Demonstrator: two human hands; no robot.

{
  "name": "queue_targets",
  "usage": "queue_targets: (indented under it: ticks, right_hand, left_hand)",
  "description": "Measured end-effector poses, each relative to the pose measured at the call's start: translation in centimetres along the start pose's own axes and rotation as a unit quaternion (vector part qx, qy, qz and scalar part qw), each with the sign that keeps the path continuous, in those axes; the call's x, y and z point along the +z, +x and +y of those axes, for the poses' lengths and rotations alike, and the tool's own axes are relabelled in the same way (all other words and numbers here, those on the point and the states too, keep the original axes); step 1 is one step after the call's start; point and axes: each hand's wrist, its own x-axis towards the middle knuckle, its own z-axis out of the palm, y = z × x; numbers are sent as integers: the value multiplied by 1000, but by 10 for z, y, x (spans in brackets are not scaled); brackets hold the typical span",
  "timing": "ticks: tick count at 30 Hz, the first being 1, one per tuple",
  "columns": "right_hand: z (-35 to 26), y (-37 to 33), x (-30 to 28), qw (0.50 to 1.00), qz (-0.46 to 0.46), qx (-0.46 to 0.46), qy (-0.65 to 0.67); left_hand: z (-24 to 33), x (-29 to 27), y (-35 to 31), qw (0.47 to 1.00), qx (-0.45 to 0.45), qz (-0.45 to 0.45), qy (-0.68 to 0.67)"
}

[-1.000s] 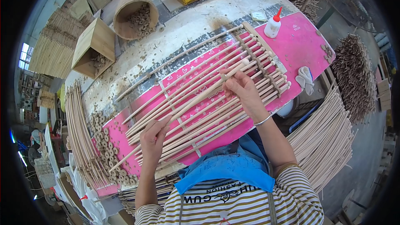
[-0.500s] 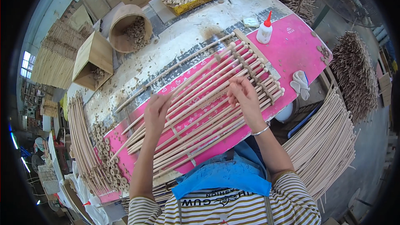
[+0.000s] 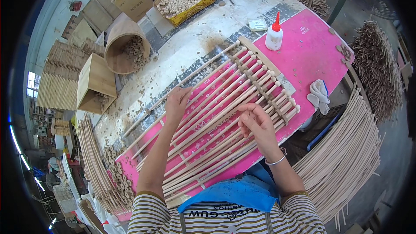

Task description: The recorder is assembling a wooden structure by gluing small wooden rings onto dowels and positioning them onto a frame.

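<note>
My left hand [image 3: 177, 104] is closed round a pale wooden stick [image 3: 155, 120] near the far side of a row of similar sticks. Round wooden balls [image 3: 276, 84] cap their right ends. These sticks lie side by side, slanting across a pink board, and pass through a notched wooden rack [image 3: 255, 83] near the balls. Over the middle of the row hovers my right hand [image 3: 256, 125], its fingers loosely bent and apart, with nothing visible in them. One longer stick [image 3: 190, 76] with a ring on it lies along the far side.
A white glue bottle [image 3: 274, 37] with a red tip stands beyond the rack. White gloves [image 3: 318, 96] hang at the board's right edge. Wooden rings [image 3: 118, 175] lie at left; a yellow tray [image 3: 190, 15] of balls and a tipped tub [image 3: 113, 50] stand behind. Bundled sticks [image 3: 342, 160] lie right.
My left hand has shifted right and up in the picture, and the stick's ball end now rests in line at the rack. My right hand appears lower, as the whole view has shifted slightly.
</note>
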Motion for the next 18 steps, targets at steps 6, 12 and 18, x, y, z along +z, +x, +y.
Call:
queue_targets:
  ticks: [6,12,18]
  right_hand:
    - [2,-4,4,1000,-10,18,3]
    - [8,-14,7,1000,-9,22,-12]
    - [13,-20,8,999,-12,26,-41]
  left_hand:
    - [-2,8,0,997,25,17,72]
    - [3,9,-3,991,55,29,122]
    - [-13,-3,-8,988,108,43,100]
